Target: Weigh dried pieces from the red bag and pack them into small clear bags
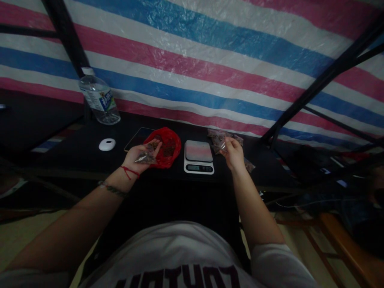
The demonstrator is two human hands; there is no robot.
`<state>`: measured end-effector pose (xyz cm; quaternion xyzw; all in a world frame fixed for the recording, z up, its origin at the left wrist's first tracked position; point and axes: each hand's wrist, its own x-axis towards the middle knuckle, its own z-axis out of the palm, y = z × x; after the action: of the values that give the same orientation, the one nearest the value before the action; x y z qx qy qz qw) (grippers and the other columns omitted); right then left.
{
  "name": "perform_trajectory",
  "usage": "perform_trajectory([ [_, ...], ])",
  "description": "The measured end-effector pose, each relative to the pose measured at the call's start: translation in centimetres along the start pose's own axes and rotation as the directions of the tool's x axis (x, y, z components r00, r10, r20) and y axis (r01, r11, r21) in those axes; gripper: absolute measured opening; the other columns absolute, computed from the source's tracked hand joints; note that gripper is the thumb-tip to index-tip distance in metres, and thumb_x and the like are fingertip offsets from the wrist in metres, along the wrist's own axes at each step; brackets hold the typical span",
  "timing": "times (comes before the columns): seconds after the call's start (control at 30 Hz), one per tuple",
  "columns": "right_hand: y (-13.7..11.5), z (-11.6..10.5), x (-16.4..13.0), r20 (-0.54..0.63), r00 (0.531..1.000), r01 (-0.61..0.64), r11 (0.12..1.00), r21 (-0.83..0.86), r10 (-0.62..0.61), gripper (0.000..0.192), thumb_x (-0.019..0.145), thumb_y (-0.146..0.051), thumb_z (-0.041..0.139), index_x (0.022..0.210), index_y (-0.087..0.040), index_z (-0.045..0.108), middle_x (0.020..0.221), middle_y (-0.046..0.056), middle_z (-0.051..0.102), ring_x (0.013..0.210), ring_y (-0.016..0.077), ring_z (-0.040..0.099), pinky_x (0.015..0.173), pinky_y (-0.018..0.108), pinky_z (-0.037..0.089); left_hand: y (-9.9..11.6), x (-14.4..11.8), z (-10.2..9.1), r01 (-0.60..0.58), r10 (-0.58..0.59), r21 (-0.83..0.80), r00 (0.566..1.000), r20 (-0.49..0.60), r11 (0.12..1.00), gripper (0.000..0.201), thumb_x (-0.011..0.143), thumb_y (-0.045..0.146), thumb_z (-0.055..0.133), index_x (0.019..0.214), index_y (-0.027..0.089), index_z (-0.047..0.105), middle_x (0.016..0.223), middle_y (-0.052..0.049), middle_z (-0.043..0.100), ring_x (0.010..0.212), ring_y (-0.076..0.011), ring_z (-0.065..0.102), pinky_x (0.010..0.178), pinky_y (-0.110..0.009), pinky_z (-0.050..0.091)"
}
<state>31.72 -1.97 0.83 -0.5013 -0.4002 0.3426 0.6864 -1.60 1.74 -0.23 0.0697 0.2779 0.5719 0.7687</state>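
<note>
Resting palm-up, the left hand (141, 157) cradled a small clear packet (145, 159) of dark contents, too dim to identify, beside a red plastic bag (168, 150). The right hand (233, 152) pinched another clear packet (221, 145) above a heap of packets (216, 135) partly hidden behind it. Between them sat a digital kitchen scale (199, 157) on the black table (75, 154), a water bottle (99, 98) behind.

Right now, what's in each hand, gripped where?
Left hand: small clear packet lying on the open palm. Right hand: another clear packet pinched at its edge by fingertips.
</note>
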Motion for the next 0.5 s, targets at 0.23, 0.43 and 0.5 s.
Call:
perform_trajectory([
  [0.23, 1.3, -0.4, -0.3, 0.048, 0.999, -0.003, 0.999, -0.044, 0.005, 0.042, 0.061, -0.042, 0.076, 0.094, -0.02, 0.059, 0.083, 0.0, 0.061, 0.07, 0.0115, 0.059, 0.06, 0.025, 0.052, 0.1, -0.4, 0.2, 0.006, -0.005, -0.014, 1.0, 0.013, 1.0, 0.048, 0.073, -0.005, 0.034, 0.115, 0.004, 0.055, 0.098, -0.015, 0.067, 0.106, -0.0239, 0.064, 0.082, -0.032, 0.06],
  [0.43, 3.4, 0.8, 0.3, 0.111, 0.986, 0.148, 0.962, -0.229, -0.125, 0.046, 0.063, -0.039, 0.073, 0.103, -0.019, 0.059, 0.088, 0.002, 0.062, 0.079, 0.0148, 0.061, 0.075, 0.033, 0.053, 0.1, -0.3, -0.1, 0.008, -0.007, -0.025, 1.0, 0.02, 1.0, 0.049, 0.069, -0.006, 0.034, 0.111, 0.004, 0.057, 0.097, -0.016, 0.068, 0.101, -0.0251, 0.066, 0.078, -0.035, 0.061],
  [0.5, 4.2, 1.7, 0.6, 0.155, 0.972, 0.215, 0.927, -0.306, -0.174, 0.045, 0.067, -0.038, 0.07, 0.106, -0.018, 0.059, 0.09, 0.003, 0.064, 0.082, 0.0167, 0.062, 0.08, 0.035, 0.052, 0.1, 0.0, -0.3, 0.004, -0.003, -0.033, 1.0, 0.021, 0.999, 0.049, 0.068, -0.007, 0.034, 0.109, 0.005, 0.058, 0.095, -0.016, 0.068, 0.1, -0.0253, 0.066, 0.079, -0.037, 0.061],
])
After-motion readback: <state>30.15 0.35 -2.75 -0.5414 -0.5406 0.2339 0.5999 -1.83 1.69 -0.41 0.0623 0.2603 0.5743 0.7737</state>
